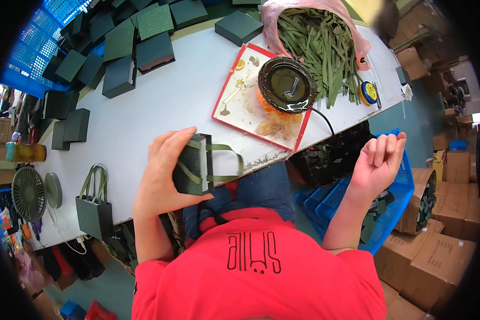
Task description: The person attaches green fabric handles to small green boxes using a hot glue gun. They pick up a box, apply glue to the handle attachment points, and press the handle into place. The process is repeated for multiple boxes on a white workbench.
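Pale grey worktable [160,106], matte, cluttered at its far edge. Left hand [162,170]: fingers wrapped around a flattened dark green paper bag [193,166] with ribbon handles, at the near table edge. Right hand [377,160]: loosely curled, empty, above a blue plastic crate [397,200]. Far right: round black pot [286,84] on a red-rimmed tray [234,101]; green ribbon strips [317,42].

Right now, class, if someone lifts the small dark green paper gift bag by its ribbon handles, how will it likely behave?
The small dark green paper gift bag, gripped in the left hand, looks flat and empty, so probably light. Its ribbon handles loop loosely and would likely flop. The paper walls may crease if squeezed.
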The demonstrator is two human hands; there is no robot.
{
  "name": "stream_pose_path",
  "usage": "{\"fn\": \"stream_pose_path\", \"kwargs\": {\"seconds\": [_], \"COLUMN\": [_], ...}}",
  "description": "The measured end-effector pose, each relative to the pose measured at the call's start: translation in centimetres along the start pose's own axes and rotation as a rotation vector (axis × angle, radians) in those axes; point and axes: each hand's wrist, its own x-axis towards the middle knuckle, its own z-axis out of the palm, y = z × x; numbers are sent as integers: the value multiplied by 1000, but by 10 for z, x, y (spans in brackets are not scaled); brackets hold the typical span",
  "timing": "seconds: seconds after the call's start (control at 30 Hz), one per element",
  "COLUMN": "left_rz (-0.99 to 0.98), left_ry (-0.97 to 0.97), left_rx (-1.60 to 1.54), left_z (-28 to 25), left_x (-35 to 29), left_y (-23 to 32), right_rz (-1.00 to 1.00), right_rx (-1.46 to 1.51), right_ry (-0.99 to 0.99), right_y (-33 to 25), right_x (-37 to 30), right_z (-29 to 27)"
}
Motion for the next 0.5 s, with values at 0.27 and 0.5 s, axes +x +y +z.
{"fn": "stream_pose_path", "kwargs": {"seconds": [0.27,0.5], "left_rz": [92,157], "left_ry": [99,-97], "left_rx": [-156,10], "left_z": [-1,-5], "left_x": [-2,1], "left_y": [-5,10], "right_rz": [335,535], "right_rx": [-401,-845], "right_ry": [-123,-582], "right_y": [46,71], "right_x": [-35,-84], "right_z": [-1,45]}}
